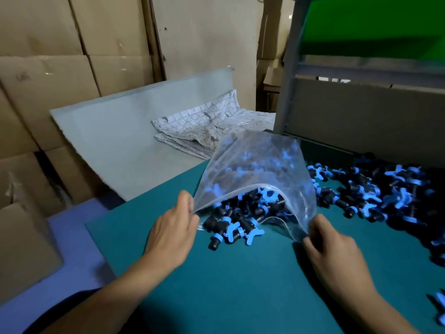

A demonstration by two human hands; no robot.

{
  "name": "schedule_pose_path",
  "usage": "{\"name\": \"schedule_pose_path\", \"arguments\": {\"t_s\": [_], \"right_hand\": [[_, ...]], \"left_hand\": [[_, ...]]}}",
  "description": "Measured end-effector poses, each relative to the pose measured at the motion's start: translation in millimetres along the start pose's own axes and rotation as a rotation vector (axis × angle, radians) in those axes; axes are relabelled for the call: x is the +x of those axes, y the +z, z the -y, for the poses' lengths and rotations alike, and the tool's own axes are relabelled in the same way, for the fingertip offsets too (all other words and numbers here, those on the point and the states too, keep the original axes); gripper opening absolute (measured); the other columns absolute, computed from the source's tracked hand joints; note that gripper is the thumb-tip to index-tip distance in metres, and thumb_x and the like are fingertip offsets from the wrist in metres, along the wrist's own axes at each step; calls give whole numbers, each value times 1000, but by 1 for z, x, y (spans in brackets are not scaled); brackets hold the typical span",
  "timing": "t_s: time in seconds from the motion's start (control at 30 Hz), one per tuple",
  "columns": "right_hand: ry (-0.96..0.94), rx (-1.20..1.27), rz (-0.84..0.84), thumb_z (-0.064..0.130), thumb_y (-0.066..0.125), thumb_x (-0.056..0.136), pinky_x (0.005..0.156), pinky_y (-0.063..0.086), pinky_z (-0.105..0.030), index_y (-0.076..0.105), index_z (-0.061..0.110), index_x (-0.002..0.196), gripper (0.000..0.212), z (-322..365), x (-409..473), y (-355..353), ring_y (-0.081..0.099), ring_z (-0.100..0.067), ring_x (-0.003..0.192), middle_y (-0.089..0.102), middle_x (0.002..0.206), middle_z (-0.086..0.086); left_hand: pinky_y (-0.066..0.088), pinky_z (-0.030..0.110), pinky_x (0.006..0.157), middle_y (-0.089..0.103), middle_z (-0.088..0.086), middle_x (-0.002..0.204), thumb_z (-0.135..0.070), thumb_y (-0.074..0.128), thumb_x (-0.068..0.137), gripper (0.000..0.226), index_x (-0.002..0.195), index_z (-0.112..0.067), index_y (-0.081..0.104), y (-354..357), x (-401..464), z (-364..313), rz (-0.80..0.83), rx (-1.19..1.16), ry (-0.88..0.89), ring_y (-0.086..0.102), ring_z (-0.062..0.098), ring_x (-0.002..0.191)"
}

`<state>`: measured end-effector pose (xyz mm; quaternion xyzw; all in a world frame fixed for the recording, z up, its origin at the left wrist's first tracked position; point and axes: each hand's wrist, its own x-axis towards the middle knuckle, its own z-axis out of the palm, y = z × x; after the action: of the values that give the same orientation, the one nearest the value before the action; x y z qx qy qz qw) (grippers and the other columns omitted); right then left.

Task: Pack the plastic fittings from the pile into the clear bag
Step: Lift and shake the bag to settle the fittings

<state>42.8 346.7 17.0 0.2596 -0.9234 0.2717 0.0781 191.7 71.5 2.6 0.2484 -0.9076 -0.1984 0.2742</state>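
Note:
A clear plastic bag (255,165) lies mouth toward me on the green table (216,285), draped over black and blue plastic fittings. My left hand (173,230) pinches the left corner of the bag's mouth. At the mouth's right corner my right hand (332,247) pinches the plastic. Several fittings (236,227) show inside the open mouth and spill just in front of it. The main pile of fittings (375,191) spreads across the table to the right of the bag.
A folded checked cloth (207,126) lies on a pale grey board (125,131) behind the bag. Cardboard boxes (48,75) stack up on the left and back. A grey metal frame (286,75) with a panel stands at the back right.

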Motion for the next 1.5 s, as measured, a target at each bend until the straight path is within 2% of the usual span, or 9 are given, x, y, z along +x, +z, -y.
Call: {"name": "schedule_pose_path", "arguments": {"t_s": [0.13,0.37,0.5,0.67,0.77,0.9,1.13,1.33,1.5], "right_hand": [[-16,-143,-12,33,62,90,47,21,-38,27,21,81,38,25,-22,4,30,-29,52,34,57,6],[-30,-199,-2,33,60,91,46,15,-38,23,24,82,39,46,-49,17,19,-9,45,32,58,7],[-50,-184,38,26,65,87,45,5,-28,20,25,83,46,54,-53,20,16,-6,44,32,55,8],[-71,-178,53,20,68,83,45,4,-27,22,24,85,47,53,-54,20,14,-5,44,29,54,8],[-56,-167,15,27,63,87,44,13,-33,21,24,84,42,50,-52,21,21,-10,44,35,55,5],[14,229,21,27,61,86,51,41,-37,38,20,84,24,51,-34,1,42,-17,50,50,57,-2],[289,1137,-150,-9,49,82,46,31,-25,41,13,67,28,64,51,-75,39,-18,48,50,51,-8],[401,1474,-2,-4,32,86,40,30,-18,35,16,73,25,102,124,-144,36,-9,44,42,58,-2],[387,1453,94,3,20,101,39,24,-13,32,19,72,36,116,180,-221,30,-2,40,37,52,7]], "left_hand": [[40,43,49,53,2,59,-24,38,97,16,101,-28,22,4,-30,-16,43,210,180,45,38,48],[24,37,59,46,-3,64,-17,53,91,29,96,-25,25,-6,-49,-29,83,312,234,41,32,56],[24,35,66,48,-6,70,-20,50,90,27,99,-30,27,-13,-50,-25,193,193,253,43,26,62],[34,27,67,48,-18,87,-73,54,79,49,107,-42,28,-24,-48,-6,349,69,307,50,10,80],[34,22,63,50,-21,84,-91,52,76,60,98,-40,30,-16,-42,-11,293,84,305,49,4,76],[33,26,53,47,-18,65,-81,73,67,64,87,-29,41,-1,-29,-22,171,-158,192,37,7,58],[34,19,48,51,-4,48,-39,92,75,46,64,-19,53,-40,35,-20,128,-557,115,43,4,44],[30,17,42,47,0,47,-11,79,82,36,58,-22,55,-115,110,-78,-45,-939,-69,43,15,39],[20,16,32,43,0,48,5,72,90,39,71,-16,45,-185,178,-117,-37,-1211,-191,41,7,38]]}}
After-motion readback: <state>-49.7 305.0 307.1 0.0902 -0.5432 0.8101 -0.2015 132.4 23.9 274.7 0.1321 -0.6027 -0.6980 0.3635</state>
